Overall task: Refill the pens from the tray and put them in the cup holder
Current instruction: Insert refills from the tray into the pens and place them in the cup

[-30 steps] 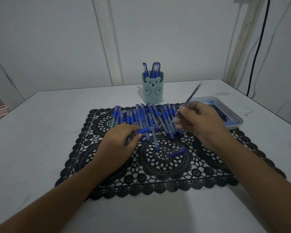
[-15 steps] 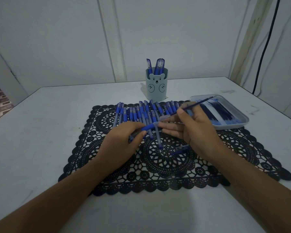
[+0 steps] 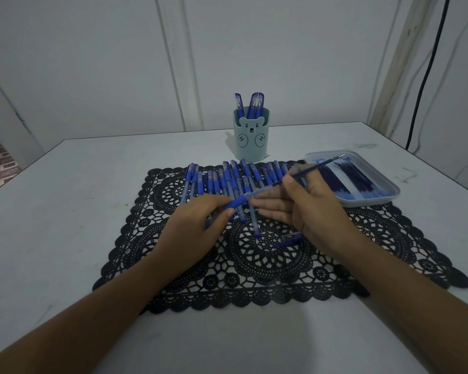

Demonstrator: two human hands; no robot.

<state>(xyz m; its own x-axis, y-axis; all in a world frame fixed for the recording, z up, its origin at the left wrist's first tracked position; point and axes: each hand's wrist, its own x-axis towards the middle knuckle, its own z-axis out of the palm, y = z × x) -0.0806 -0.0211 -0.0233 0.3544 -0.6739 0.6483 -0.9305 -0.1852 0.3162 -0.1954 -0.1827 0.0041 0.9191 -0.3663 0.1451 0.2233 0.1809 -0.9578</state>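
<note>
While the left hand (image 3: 197,228) curls its fingers round the blue rubber-grip end of a translucent plastic pen barrel (image 3: 238,202) and holds it slanted just above the mat, the right hand (image 3: 308,209) pinches a thin dark-blue ink refill (image 3: 312,169) between thumb and forefinger, its other fingers stretched out beneath. The refill's lower end meets the open back of the barrel, and most of its length sticks out up and to the right. This insertion looks barely begun, though how deep the refill sits cannot be told.

Just below the right hand, a short blue piece, seemingly a pen cap (image 3: 287,240), lies loose on the black lace placemat (image 3: 281,279); it probably belongs on this pen once the refill is home.

Behind the hands, a long row of blue pens (image 3: 227,179) lies side by side across the far half of the placemat. Whether any of these are already refilled cannot be seen.

To the right, the pale blue plastic tray (image 3: 389,186) rests partly on the placemat and holds a good stock of dark refills (image 3: 346,179).

At the far side of the white table (image 3: 65,211) stands the pale green bear-faced cup holder (image 3: 251,139), with only a few finished pens (image 3: 256,103) upright in it. Set against the row on the placemat, most of the task appears left to do.
</note>
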